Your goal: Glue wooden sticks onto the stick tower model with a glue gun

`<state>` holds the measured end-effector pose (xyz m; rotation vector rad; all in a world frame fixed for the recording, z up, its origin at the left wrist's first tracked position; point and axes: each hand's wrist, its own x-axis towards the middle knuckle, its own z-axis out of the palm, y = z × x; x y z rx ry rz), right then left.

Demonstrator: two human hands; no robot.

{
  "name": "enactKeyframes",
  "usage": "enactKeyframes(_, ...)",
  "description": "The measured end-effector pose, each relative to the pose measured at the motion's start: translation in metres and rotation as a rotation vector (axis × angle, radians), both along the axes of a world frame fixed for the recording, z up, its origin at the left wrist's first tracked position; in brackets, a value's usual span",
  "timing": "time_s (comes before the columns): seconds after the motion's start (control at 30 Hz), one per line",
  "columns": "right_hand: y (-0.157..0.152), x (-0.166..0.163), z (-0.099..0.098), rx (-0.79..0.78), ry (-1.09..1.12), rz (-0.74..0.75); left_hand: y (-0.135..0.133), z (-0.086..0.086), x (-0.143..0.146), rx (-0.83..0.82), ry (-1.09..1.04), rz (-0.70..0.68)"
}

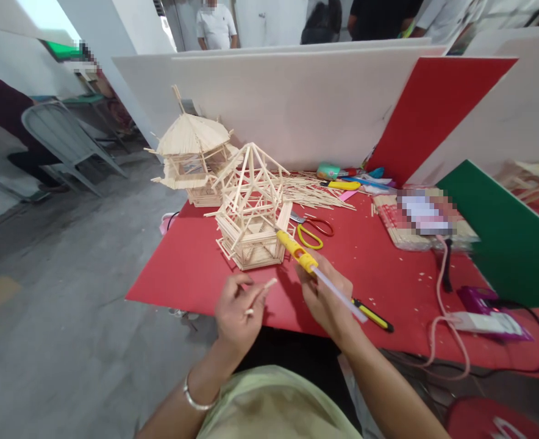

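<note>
My left hand (236,311) is closed in a pinch on a short wooden stick (261,292) just in front of the red table's (196,268) near edge. My right hand (327,296) grips a yellow glue gun (297,249) with a clear glue stick trailing behind it. The gun's tip points at the lower right side of an unfinished stick hut frame (251,210) on the table. Behind that frame stands a finished stick hut (191,152) with a full roof.
Loose sticks (315,192), yellow-handled scissors (310,235), a yellow cutter (372,316), a bamboo mat (406,228), cords and a purple device (484,305) lie on the table. White, red and green boards (502,244) wall the back and right. Other people stand behind; grey chairs (63,140) at left.
</note>
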<state>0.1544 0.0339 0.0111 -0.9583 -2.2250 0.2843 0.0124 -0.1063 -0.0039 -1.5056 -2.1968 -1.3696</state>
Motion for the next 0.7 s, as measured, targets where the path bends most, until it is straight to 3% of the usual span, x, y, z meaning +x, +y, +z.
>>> enactKeyframes(0.1, 0.004, 0.016, 0.009, -0.11, 0.105, 0.008, 0.011, -0.032, 0.017, -0.172, -0.021, -0.269)
enactKeyframes(0.17, 0.006, 0.036, 0.014, -0.099, 0.175, -0.065, 0.034, -0.041, 0.026, -0.277, -0.013, -0.261)
enactKeyframes(0.33, 0.007, 0.1, 0.02, -0.007, 0.221, -0.367, 0.133, -0.027, 0.051, -0.482, 0.172, -0.375)
enactKeyframes(0.47, 0.004, 0.137, 0.019, -0.085, 0.236, -0.408, 0.186, -0.016, 0.07, -0.54, 0.186, -0.461)
enactKeyframes(0.57, 0.004, 0.147, 0.014, -0.208, 0.304, -0.396, 0.185, -0.015, 0.07, -0.431, -0.033, -0.498)
enactKeyframes(0.7, 0.008, 0.138, 0.005, -0.419, 0.469, -0.291, 0.151, -0.016, 0.055, -0.3, -0.379, -0.503)
